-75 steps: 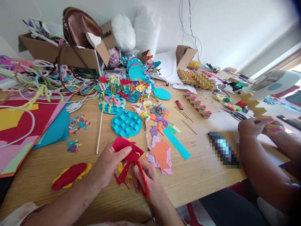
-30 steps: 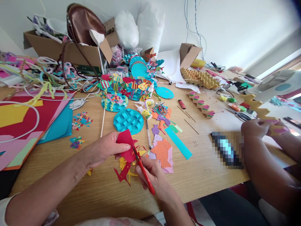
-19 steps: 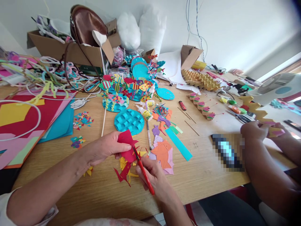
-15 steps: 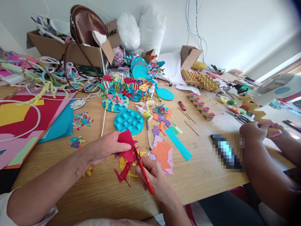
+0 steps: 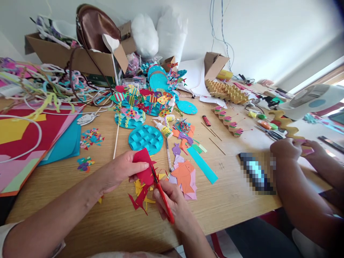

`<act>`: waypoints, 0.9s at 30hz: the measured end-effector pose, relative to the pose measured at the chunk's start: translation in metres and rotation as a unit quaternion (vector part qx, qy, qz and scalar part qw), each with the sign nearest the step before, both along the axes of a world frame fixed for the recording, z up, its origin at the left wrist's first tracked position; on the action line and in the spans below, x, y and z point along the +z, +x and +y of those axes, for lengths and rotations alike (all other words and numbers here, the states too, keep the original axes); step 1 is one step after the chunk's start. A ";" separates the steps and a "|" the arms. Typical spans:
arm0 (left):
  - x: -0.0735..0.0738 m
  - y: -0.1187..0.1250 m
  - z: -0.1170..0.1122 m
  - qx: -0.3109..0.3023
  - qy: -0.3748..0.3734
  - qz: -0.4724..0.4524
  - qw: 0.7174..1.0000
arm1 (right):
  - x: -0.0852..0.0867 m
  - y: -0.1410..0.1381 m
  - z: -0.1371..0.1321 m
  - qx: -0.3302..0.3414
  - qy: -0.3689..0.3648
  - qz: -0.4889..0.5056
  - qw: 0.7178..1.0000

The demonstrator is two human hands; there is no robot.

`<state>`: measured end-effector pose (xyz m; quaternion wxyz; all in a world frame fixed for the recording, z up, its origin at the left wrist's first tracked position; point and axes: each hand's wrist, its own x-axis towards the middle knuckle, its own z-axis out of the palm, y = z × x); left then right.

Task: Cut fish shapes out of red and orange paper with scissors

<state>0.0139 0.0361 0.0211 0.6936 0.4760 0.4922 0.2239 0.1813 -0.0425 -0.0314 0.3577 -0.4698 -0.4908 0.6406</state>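
Observation:
My left hand (image 5: 120, 171) pinches a small red paper piece (image 5: 144, 165) just above the wooden table (image 5: 228, 200). My right hand (image 5: 174, 204) is closed round red-handled scissors (image 5: 162, 195), whose blades meet the right edge of the red piece. Red and yellow paper offcuts (image 5: 141, 197) lie on the table under both hands. An orange paper fish on pink and purple cutouts (image 5: 185, 177) lies just right of the scissors.
A blue woven paper disc (image 5: 145, 139), glue bottles (image 5: 163, 129), a pen (image 5: 167, 154) and a teal strip (image 5: 202, 165) lie beyond my hands. Coloured sheets (image 5: 32, 143) cover the left side. Cardboard boxes (image 5: 75, 57) stand at the back. Another person's hands (image 5: 290, 150) hold yellow zigzag foam at the right.
Since 2.5 s ago my left hand turned the red piece and the scissors moved along its edge; in the last second both hands have barely shifted.

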 end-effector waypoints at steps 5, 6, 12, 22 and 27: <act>-0.002 0.004 -0.006 0.014 0.001 -0.016 1.000 | 0.004 -0.004 0.000 -0.012 -0.003 0.002 1.000; -0.002 0.005 -0.007 0.020 0.003 -0.018 1.000 | 0.005 -0.005 0.000 -0.014 -0.008 0.001 1.000; -0.004 0.009 -0.009 0.027 0.008 -0.015 0.999 | 0.006 -0.006 -0.001 -0.021 -0.010 0.000 1.000; -0.004 0.005 -0.008 0.020 -0.004 -0.017 1.000 | 0.007 -0.008 0.000 -0.020 -0.011 0.056 0.998; -0.003 0.006 -0.008 0.028 -0.004 -0.014 0.999 | 0.006 -0.007 -0.001 -0.024 -0.003 0.061 0.998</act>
